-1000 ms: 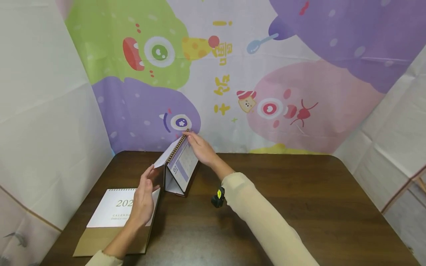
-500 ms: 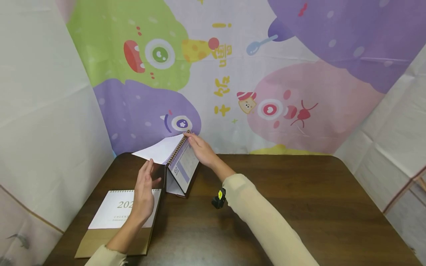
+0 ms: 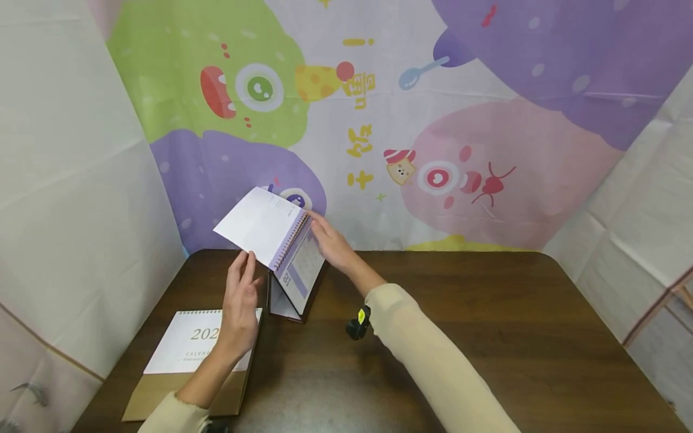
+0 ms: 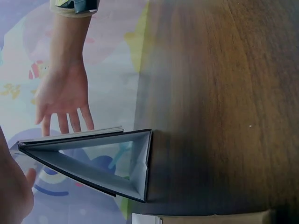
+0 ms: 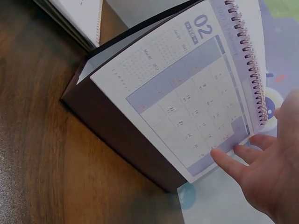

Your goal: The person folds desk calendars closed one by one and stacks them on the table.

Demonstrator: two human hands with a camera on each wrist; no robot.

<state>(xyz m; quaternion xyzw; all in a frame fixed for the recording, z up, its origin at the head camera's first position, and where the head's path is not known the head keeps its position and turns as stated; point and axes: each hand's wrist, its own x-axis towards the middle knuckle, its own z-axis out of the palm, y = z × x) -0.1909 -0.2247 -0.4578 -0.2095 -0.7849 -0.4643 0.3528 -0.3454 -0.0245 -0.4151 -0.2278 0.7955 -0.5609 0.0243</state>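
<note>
Purple desk calendar [image 3: 311,273], upright on its dark triangular stand [image 5: 121,128], left of the middle of the tabletop [image 3: 455,325] and toward the back edge, set at a slant, rings [image 3: 292,243] uppermost. On the face toward the right, a month sheet [image 5: 187,98] with a large 02 and a grid of dates. From the rings, a page [image 3: 257,225] sticking up and out to the left, mostly white, with a purple strip along the binding and print too small to read. Against the month sheet's far end, just beside the rings, the right hand [image 3: 331,243], fingers extended and spread, gripping nothing. At the page's near edge, the left hand [image 3: 240,313], loosely extended; cannot tell whether touching the paper or just short of it. Nearer and farther left, a white calendar [image 3: 175,349] with a gold-brown lower part, 202 legible, partly covered by the left hand and forearm. Behind, a cloth backdrop [image 3: 368,222] with cartoon creatures.
</note>
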